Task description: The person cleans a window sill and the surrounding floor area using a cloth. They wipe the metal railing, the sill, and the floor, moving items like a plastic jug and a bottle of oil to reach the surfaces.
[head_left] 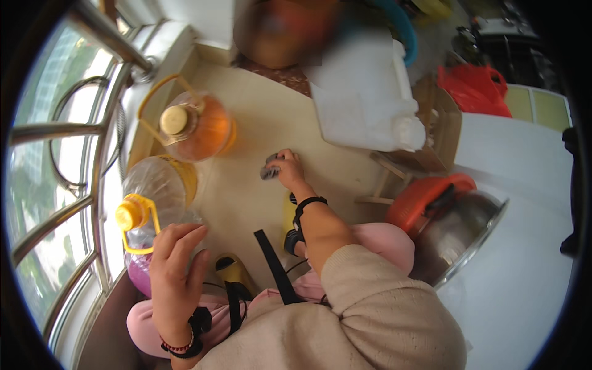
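Note:
My right hand [290,168] reaches down to the beige tiled floor [259,111], its fingers closed on a small crumpled grey cloth [269,171]. Part of the cloth is hidden under the fingers. My left hand [176,265] is raised at the lower left with its fingers stretched out and nothing in it. Next to it stands a large clear plastic jug [157,182] with a yellow cap and handle. Beyond that is a big round bottle [200,129] of amber liquid with a tan cap and a yellow handle.
A white plastic canister [357,98] lies at the far right beside a cardboard box [441,132] and a red plastic bag [475,89]. Near my right arm are an orange basin [425,200] and a steel basin [456,231]. Metal railings [55,131] line the window on the left.

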Motion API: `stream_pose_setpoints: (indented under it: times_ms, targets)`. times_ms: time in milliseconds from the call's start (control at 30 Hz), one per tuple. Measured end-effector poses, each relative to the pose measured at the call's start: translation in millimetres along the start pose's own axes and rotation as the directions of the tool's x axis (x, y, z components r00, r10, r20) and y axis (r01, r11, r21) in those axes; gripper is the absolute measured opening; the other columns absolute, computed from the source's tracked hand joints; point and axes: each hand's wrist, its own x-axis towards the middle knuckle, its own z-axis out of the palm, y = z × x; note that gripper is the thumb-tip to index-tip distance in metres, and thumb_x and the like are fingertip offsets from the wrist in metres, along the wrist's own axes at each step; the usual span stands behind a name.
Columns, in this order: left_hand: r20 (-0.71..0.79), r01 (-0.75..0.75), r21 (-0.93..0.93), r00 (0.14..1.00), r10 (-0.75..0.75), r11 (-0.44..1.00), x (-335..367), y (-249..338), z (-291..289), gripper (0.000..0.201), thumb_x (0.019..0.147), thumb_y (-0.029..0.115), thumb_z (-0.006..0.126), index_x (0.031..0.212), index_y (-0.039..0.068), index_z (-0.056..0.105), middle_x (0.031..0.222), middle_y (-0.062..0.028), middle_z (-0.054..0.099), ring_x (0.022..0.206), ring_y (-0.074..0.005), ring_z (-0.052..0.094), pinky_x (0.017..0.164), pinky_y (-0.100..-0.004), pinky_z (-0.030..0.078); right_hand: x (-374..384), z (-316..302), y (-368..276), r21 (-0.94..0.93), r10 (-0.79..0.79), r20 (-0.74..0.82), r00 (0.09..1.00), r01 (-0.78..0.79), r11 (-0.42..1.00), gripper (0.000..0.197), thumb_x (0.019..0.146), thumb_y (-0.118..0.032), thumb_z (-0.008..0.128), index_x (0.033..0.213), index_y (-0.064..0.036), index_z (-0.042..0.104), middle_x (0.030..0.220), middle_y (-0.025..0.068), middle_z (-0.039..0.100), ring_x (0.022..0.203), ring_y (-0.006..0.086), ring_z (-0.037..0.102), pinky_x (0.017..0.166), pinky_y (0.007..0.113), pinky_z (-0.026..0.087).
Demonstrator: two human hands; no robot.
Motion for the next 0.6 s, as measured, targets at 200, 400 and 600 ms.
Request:
stream_pose_setpoints:
  times_ms: [200, 400, 600]
  targets:
    - [0.02, 0.018, -0.002, 1.0, -0.018, 1.0, -5.3, 2.1, -0.5, 0.031, 0.08, -0.004, 0.069, 0.111, -0.002, 0.065, 0.108, -0.0144, 0.065, 0.098, -0.0337, 0.061, 0.088, -0.0398, 0.048, 1.7, -50.4, 90.6, 0.647, 0.713, -0.541, 0.445, -0.322, 0.692, 0.025, 0.087, -0.012, 0.066, 0.109, -0.0054, 0.073, 0.103, 0.0175, 0.065, 0.094, 0.0294, 0.064, 0.083, 0.042, 0.054]
    - [0.036, 0.05, 0.018, 0.998, -0.05, 0.999, -4.6, -0.8, -3.9, 0.031, 0.079, -0.002, 0.069, 0.11, -0.001, 0.065, 0.107, -0.0145, 0.065, 0.098, -0.0349, 0.06, 0.09, -0.0425, 0.047, -36.2, -98.2, 164.2, 0.632, 0.865, -0.487, -0.119, -0.731, 0.256, 0.03, 0.094, -0.034, 0.056, 0.12, -0.0241, 0.068, 0.127, 0.0195, 0.054, 0.107, 0.0458, 0.059, 0.093, 0.055, 0.051]
    - [0.049, 0.025, 0.077, 0.998, -0.029, 0.997, -4.3, -3.5, -2.0, 0.03, 0.079, 0.0, 0.07, 0.109, 0.0, 0.066, 0.108, -0.0144, 0.065, 0.1, -0.0364, 0.061, 0.098, -0.0496, 0.046, -1.4, -93.0, 176.1, 0.532, 0.936, -0.349, 0.034, -0.816, 0.228, 0.041, 0.095, -0.033, 0.054, 0.136, -0.0361, 0.059, 0.15, 0.0147, 0.035, 0.119, 0.0427, 0.048, 0.101, 0.053, 0.046]
